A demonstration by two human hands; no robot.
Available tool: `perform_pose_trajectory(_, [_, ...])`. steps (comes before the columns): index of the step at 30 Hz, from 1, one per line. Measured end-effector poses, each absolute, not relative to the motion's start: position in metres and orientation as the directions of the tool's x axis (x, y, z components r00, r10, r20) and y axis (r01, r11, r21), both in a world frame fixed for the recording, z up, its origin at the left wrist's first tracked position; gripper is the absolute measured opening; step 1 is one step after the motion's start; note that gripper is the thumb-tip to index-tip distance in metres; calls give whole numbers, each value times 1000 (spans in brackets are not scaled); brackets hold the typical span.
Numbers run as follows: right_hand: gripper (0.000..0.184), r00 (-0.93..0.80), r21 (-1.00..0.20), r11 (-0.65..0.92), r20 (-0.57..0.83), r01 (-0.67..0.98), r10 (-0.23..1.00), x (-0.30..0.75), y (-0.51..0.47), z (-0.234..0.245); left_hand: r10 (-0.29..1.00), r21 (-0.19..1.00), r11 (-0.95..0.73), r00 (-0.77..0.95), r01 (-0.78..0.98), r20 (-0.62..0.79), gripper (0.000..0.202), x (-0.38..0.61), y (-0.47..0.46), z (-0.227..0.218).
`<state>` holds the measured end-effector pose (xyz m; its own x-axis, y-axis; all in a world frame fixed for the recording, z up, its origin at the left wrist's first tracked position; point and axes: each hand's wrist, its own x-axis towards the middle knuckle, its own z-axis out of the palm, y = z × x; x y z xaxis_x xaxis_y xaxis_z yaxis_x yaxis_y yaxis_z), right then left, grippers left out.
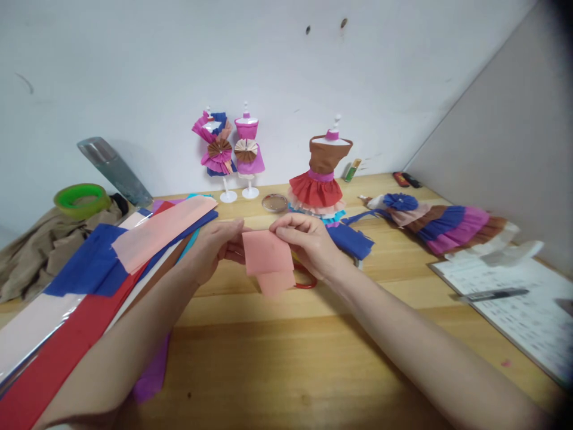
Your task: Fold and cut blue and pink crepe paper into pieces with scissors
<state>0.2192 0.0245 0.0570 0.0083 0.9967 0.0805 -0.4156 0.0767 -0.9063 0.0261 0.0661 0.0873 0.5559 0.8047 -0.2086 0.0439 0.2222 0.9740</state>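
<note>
A folded piece of pink crepe paper [267,253] is held up between my two hands over the middle of the table, its lower layer hanging below the upper one. On its left edge, the fingers of my left hand [215,249] are closed, partly hidden behind it. My right hand [308,240] pinches the top right corner between thumb and fingers. Just behind the paper, a red loop handle [307,279] shows, perhaps of scissors. Close to my right hand lies a blue piece of crepe paper [351,240].
Coloured crepe strips [89,263] lie under and beside my left arm. Three small dress forms stand by the wall, one in a brown top [330,155]. A layered doll dress [452,224], a notebook [505,304] and a pen [496,294] lie right; green tape [80,200] sits left.
</note>
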Motion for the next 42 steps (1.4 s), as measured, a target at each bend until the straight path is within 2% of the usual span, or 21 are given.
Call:
perform_pose_trajectory(3, [13, 14, -923, 85, 86, -376, 996, 219, 24, 56, 802, 975, 185, 554, 122, -221, 43, 29, 61, 88])
perform_pose_trajectory(7, [17, 7, -923, 47, 48, -381, 999, 220, 23, 59, 814, 974, 158, 536, 165, -223, 44, 32, 58, 89])
perform_pose_trajectory(10, [28, -3, -923, 15, 17, -384, 1000, 221, 23, 60, 846, 979, 134, 497, 153, -193, 43, 32, 58, 88])
perform_pose_trajectory(15, [32, -127, -959, -67, -33, -275, 991, 220, 22, 56, 874, 990, 100, 467, 99, -135, 42, 30, 62, 86])
perform_pose_trajectory(18, [34, -103, -972, -74, -52, -224, 993, 218, 22, 54, 864, 992, 106, 487, 74, -128, 44, 30, 64, 83])
perform_pose_trajectory(25, [37, 63, -973, 69, 57, -221, 996, 218, 25, 55, 796, 968, 155, 556, 195, -240, 41, 34, 63, 77])
perform_pose_trajectory(32, [52, -62, -935, 0, 23, -355, 998, 216, 23, 56, 818, 979, 119, 543, 164, -191, 35, 30, 64, 80])
perform_pose_trajectory(38, [39, 12, -973, 60, 59, -222, 998, 217, 23, 53, 836, 982, 86, 524, 165, -161, 29, 30, 64, 81])
perform_pose_trajectory(42, [34, -65, -942, 87, 114, -324, 991, 217, 23, 55, 837, 983, 62, 527, 176, -147, 28, 31, 62, 81])
